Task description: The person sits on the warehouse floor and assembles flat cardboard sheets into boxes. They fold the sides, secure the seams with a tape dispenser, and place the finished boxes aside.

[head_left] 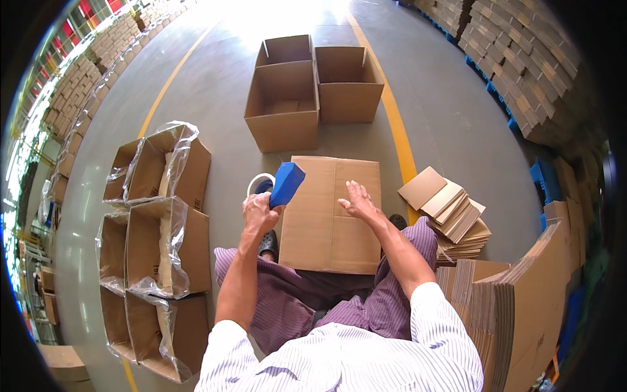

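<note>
A closed brown cardboard box rests against my knees, its flaps folded shut along a centre seam. My left hand grips a blue tape dispenser at the box's upper left corner. Flat on the box top near the seam lies my right hand, fingers spread, holding nothing.
Two open cardboard boxes stand ahead on the grey floor. Several plastic-lined open boxes line my left. A pile of cardboard sheets and upright flattened cartons are at my right. Stacks of cartons fill the far right.
</note>
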`<state>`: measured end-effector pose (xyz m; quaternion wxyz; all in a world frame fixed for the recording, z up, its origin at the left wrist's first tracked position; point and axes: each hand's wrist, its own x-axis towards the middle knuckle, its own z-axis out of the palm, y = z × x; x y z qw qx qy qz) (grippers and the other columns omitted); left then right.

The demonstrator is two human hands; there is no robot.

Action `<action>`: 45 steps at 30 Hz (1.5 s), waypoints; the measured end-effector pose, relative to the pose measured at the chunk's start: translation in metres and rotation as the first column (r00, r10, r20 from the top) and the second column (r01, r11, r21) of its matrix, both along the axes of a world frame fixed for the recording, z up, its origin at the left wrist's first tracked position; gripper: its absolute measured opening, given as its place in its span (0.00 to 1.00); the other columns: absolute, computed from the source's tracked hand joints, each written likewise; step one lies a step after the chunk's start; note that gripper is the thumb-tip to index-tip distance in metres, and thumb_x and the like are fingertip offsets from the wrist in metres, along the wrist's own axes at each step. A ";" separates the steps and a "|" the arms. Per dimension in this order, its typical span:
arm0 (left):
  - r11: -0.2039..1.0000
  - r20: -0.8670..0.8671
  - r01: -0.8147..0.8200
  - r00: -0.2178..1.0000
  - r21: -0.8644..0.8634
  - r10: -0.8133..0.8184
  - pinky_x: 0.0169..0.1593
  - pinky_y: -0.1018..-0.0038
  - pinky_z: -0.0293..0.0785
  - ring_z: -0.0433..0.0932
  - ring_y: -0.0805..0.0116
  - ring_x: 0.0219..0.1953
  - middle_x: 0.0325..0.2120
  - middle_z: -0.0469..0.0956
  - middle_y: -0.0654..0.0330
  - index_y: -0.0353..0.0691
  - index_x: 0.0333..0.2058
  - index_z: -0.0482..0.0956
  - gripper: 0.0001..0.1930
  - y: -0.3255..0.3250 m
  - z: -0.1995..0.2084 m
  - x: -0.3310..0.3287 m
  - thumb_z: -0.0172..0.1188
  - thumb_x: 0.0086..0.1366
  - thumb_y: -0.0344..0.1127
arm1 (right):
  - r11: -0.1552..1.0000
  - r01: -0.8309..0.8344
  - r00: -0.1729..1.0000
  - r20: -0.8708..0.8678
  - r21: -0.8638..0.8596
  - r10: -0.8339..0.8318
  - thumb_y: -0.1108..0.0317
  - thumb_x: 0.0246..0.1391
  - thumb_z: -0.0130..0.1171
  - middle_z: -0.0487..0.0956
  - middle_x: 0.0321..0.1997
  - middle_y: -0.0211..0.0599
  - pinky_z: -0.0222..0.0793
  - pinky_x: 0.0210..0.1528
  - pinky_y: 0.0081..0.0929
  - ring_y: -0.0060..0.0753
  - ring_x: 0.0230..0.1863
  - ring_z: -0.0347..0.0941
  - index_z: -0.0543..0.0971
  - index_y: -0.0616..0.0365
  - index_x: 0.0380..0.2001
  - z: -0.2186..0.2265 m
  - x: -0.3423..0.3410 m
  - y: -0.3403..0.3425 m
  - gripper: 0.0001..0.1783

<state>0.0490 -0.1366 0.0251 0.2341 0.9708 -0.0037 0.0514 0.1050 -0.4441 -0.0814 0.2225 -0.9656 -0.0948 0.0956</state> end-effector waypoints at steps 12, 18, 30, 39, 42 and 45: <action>0.953 0.236 0.157 0.946 0.257 -0.220 0.69 0.41 0.41 0.71 0.61 0.58 0.40 0.79 0.62 0.42 0.38 0.79 0.14 0.013 0.019 -0.021 0.62 0.50 0.25 | 0.985 -0.042 0.993 -0.118 -0.169 0.022 0.39 0.59 0.50 0.50 0.75 0.50 0.30 0.75 0.47 0.48 0.76 0.40 0.48 0.62 0.71 -0.012 0.116 0.074 0.49; 0.912 0.235 0.298 0.900 0.282 -0.367 0.70 0.41 0.38 0.70 0.64 0.59 0.41 0.79 0.64 0.44 0.38 0.79 0.14 0.007 0.036 -0.022 0.60 0.50 0.24 | 0.988 -0.124 0.943 0.298 -0.092 0.146 0.43 0.60 0.49 0.72 0.51 0.45 0.51 0.65 0.44 0.47 0.57 0.64 0.72 0.58 0.51 -0.033 0.074 0.074 0.29; 0.905 0.187 0.341 0.901 0.255 -0.392 0.70 0.43 0.39 0.70 0.64 0.59 0.42 0.79 0.64 0.44 0.40 0.79 0.16 0.011 0.030 -0.024 0.59 0.51 0.23 | 0.994 -0.109 0.966 0.238 0.021 0.101 0.56 0.61 0.51 0.71 0.53 0.41 0.54 0.64 0.44 0.43 0.58 0.64 0.73 0.55 0.50 -0.034 0.001 0.095 0.18; 0.879 0.190 0.412 0.868 0.238 -0.458 0.70 0.43 0.40 0.69 0.65 0.59 0.43 0.80 0.64 0.45 0.40 0.81 0.15 -0.019 0.018 -0.024 0.64 0.51 0.26 | 0.985 -0.170 0.961 0.220 0.000 0.166 0.59 0.63 0.49 0.54 0.74 0.37 0.33 0.74 0.54 0.43 0.77 0.39 0.63 0.49 0.66 -0.053 -0.075 0.041 0.28; 0.874 0.196 0.422 0.861 0.240 -0.470 0.70 0.43 0.40 0.69 0.66 0.60 0.43 0.80 0.64 0.45 0.40 0.81 0.16 -0.027 0.008 -0.026 0.67 0.50 0.28 | 0.981 -0.176 0.975 0.119 -0.087 0.185 0.55 0.63 0.49 0.52 0.74 0.36 0.32 0.73 0.59 0.44 0.76 0.40 0.63 0.48 0.66 -0.039 -0.109 0.037 0.29; 0.861 0.192 0.452 0.846 0.235 -0.497 0.70 0.44 0.39 0.69 0.66 0.60 0.43 0.80 0.64 0.45 0.40 0.81 0.16 -0.035 0.004 -0.028 0.67 0.50 0.28 | 0.969 -0.214 0.955 0.183 -0.120 0.233 0.52 0.63 0.50 0.53 0.74 0.36 0.37 0.69 0.70 0.48 0.75 0.42 0.62 0.48 0.66 -0.037 -0.145 0.032 0.31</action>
